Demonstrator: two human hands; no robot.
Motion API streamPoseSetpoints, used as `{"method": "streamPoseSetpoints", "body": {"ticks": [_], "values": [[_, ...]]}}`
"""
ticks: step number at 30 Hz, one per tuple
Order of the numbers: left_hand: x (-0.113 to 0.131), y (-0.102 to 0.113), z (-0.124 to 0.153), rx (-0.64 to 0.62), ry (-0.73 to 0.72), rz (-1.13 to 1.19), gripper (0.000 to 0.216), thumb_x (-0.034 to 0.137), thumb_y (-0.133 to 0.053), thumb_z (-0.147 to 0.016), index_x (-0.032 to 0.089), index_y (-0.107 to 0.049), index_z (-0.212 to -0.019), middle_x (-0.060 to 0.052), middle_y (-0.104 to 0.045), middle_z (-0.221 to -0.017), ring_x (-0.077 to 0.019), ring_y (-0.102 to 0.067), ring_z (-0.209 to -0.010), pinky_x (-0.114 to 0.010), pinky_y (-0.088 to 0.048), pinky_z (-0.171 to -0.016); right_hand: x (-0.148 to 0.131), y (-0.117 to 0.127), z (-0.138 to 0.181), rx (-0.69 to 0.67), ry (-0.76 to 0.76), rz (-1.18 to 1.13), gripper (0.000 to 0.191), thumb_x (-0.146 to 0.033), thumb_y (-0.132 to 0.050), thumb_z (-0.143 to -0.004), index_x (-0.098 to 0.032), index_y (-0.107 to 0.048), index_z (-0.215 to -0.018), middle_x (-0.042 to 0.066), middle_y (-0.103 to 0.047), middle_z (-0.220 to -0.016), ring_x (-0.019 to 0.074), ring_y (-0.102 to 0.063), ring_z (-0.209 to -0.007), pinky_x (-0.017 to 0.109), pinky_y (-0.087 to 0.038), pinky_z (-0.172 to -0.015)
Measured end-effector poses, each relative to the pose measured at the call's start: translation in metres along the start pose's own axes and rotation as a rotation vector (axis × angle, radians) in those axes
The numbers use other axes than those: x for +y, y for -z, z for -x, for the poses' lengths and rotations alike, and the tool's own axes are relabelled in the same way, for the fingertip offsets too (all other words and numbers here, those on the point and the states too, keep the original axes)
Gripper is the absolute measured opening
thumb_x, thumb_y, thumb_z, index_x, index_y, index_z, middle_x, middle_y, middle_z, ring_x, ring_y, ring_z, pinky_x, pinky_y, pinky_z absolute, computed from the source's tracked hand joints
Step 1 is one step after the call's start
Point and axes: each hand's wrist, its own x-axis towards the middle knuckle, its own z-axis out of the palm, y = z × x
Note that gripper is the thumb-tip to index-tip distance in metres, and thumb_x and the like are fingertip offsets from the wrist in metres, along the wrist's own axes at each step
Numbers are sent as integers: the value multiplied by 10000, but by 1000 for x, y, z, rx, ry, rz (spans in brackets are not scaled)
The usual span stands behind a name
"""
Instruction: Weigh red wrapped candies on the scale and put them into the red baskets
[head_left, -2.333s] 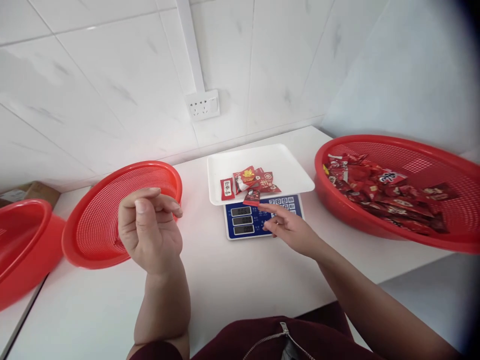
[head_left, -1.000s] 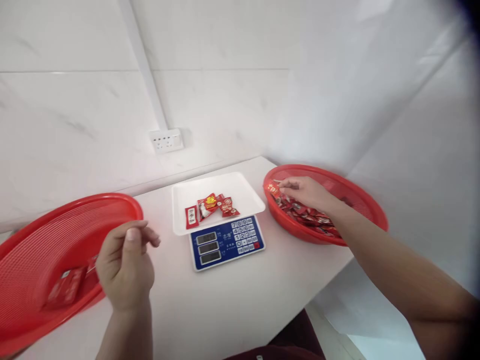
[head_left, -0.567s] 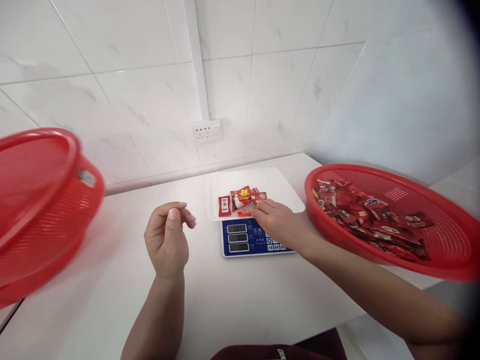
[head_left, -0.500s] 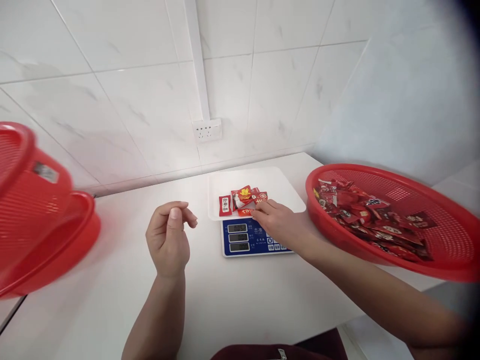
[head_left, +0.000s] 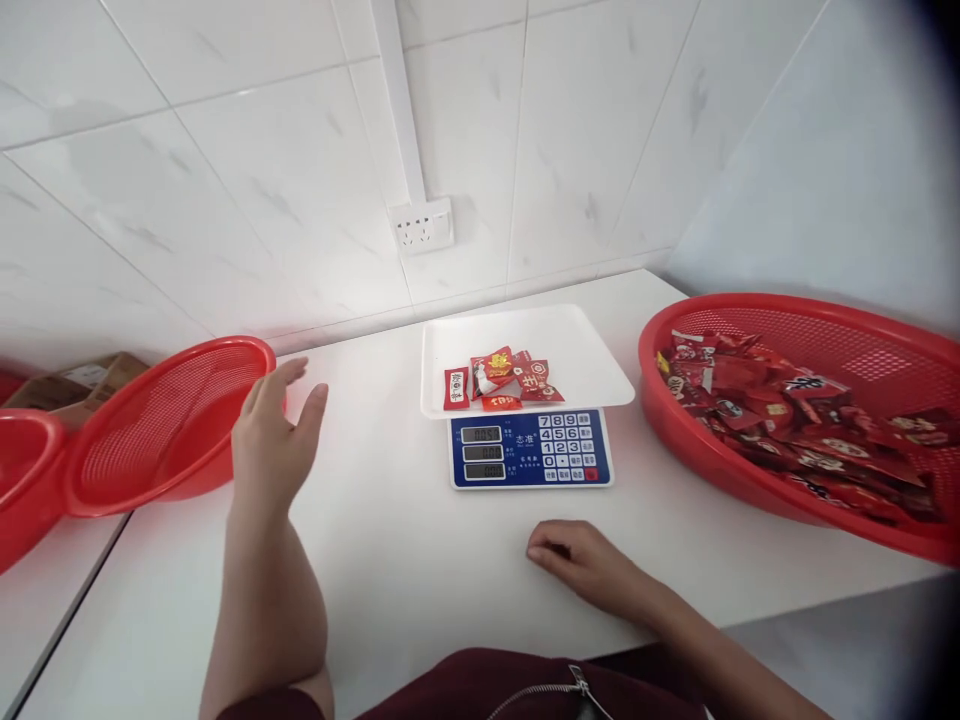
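My left hand [head_left: 277,435] is raised with thumb and fingers apart, holding nothing, in front of the rim of a red plastic basket [head_left: 180,480] on the left. Down on the table in front of the scale rests my right hand [head_left: 581,560], its fingers curled in and nothing showing in them. A digital scale [head_left: 529,450] with a blue keypad stands between and beyond the hands. On its white tray [head_left: 577,350] lie several small red snack packets [head_left: 499,375] in a loose pile, touching neither hand.
At the right stands a large red basket [head_left: 757,305] with many red packets [head_left: 795,420] in it. Another red basket [head_left: 30,480] sits at the far left, with cardboard boxes [head_left: 82,385] behind. A wall socket [head_left: 421,227] is above the white table [head_left: 390,560].
My right hand has left the packets on the tray and come back to the table's near side. My left hand has moved left and opened. The view has turned left and downward.
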Motion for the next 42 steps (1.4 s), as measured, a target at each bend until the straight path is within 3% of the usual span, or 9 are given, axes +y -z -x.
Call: {"method": "streamPoseSetpoints", "body": {"ticks": [4, 8, 17, 24, 28, 31, 33, 36, 42], "values": [[-55, 8, -5, -367, 321, -496, 545, 488, -432, -867, 170, -454, -1308, -179, -554, -1284, -391, -456, -1228, -606, -341, -980, 3, -8, -6, -9, -56, -103, 276, -385, -456, -877, -198, -600, -734, 14, -645, -747, 150, -567, -696, 250, -419, -644], [-74, 6, 4, -410, 469, -607, 613, 536, -347, -873, 111, -455, -1301, -228, -546, -1252, -412, -502, -1157, -563, -392, -925, 6, -2, -9, -15, -73, -203, 253, -378, -466, -865, -198, -593, -741, 8, -631, -739, 147, -550, -685, 246, -420, -622], [-8, -32, 12, -540, 238, -261, 516, 532, -383, -879, 224, -465, -1285, -96, -576, -1255, -281, -544, -1139, -397, -464, -874, 6, -2, -7, -47, -32, -164, 218, -356, -450, -878, -219, -610, -822, 20, -667, -850, 165, -593, -772, 270, -449, -704], [47, -66, 3, -642, 26, -327, 514, 524, -336, -912, 221, -428, -1316, -122, -590, -1234, -294, -583, -1081, -410, -488, -817, 12, -6, -7, -24, -20, -142, 226, -361, -453, -875, -213, -623, -886, 39, -684, -898, 186, -624, -831, 290, -465, -756], [79, -91, -5, -605, -130, -321, 579, 546, -363, -899, 185, -406, -1350, -165, -370, -1456, -328, -295, -1363, -476, -315, -1050, 13, -8, -7, -18, -9, -121, 223, -340, -450, -875, -210, -629, -904, 40, -683, -890, 184, -625, -820, 285, -464, -748], [99, -112, -9, -774, -301, -169, 645, 584, -374, -877, 228, -307, -1411, -140, -270, -1514, -310, -269, -1381, -449, -332, -1046, 12, -7, -5, -8, -3, -104, 225, -330, -447, -877, -205, -632, -899, 40, -680, -870, 180, -622, -793, 277, -461, -726], [107, -123, -11, -856, -329, -89, 610, 556, -392, -878, 265, -306, -1407, -118, -349, -1472, -303, -407, -1298, -419, -421, -957, 10, -7, -4, -2, 5, -101, 230, -332, -444, -880, -202, -633, -895, 42, -678, -865, 179, -620, -781, 274, -461, -716], [110, -133, -17, -834, -321, -58, 456, 441, -393, -900, 274, -433, -1323, -83, -521, -1310, -272, -563, -1118, -375, -475, -846, 9, -6, -2, 10, 14, -102, 236, -333, -437, -883, -200, -631, -905, 46, -677, -880, 182, -621, -793, 276, -463, -725], [102, -137, -22, -690, -303, 3, 201, 200, -521, -816, 216, -625, -988, -50, -624, -1090, -209, -572, -1013, -305, -470, -829, 10, -6, 1, -4, 27, -90, 245, -320, -422, -885, -200, -631, -933, 59, -677, -936, 194, -624, -832, 295, -467, -757]]}}
